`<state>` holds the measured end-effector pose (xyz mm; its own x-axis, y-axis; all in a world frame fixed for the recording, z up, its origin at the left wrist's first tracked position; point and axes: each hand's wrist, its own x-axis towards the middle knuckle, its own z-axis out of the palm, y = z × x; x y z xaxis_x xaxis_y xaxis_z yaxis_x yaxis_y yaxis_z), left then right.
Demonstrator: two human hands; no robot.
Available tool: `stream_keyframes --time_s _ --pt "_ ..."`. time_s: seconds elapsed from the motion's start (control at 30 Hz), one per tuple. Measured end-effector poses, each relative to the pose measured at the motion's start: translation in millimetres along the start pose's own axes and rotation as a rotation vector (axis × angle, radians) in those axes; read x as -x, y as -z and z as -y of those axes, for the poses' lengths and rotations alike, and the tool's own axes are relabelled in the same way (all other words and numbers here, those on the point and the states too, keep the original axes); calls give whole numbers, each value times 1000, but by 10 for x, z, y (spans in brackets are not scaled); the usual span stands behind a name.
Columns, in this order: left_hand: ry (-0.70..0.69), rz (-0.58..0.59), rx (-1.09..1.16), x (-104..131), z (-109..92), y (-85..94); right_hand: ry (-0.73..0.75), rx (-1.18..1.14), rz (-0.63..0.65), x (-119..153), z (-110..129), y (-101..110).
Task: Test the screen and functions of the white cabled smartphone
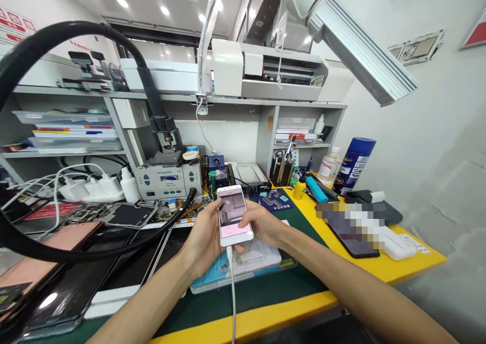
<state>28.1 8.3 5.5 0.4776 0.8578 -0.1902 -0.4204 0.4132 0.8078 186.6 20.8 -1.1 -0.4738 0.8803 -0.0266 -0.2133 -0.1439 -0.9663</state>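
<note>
A white smartphone [232,215] with its screen lit is held up over the middle of the bench. My left hand [203,240] wraps its left edge, thumb along the side. From the right, my right hand [261,223] grips the other edge, its thumb on the lower part of the screen. A white charging cable [232,293] runs from the phone's bottom end down toward the bench's front edge. Beneath the phone lies a flat blue-and-white box [261,258] on a green mat [288,288].
Disassembled phones and tablets [76,263] pile up at left under a thick black hose [114,253]. A rework station [163,182] stands behind. At right are a dark phone [351,235], a blue spray can [355,164] and a clear bottle [328,165]. A lamp [360,45] hangs above.
</note>
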Motion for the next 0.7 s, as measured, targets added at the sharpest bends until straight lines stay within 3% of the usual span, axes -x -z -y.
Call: stream_keyframes --time_s 0.23,0.53,0.7 --pt "-6 -4 20 19 -19 -31 20 55 141 39 34 -52" --pt "-10 15 -2 7 -8 -23 33 81 40 52 23 -89" --pt "-6 28 18 11 0 -11 23 56 49 41 -10 -75"
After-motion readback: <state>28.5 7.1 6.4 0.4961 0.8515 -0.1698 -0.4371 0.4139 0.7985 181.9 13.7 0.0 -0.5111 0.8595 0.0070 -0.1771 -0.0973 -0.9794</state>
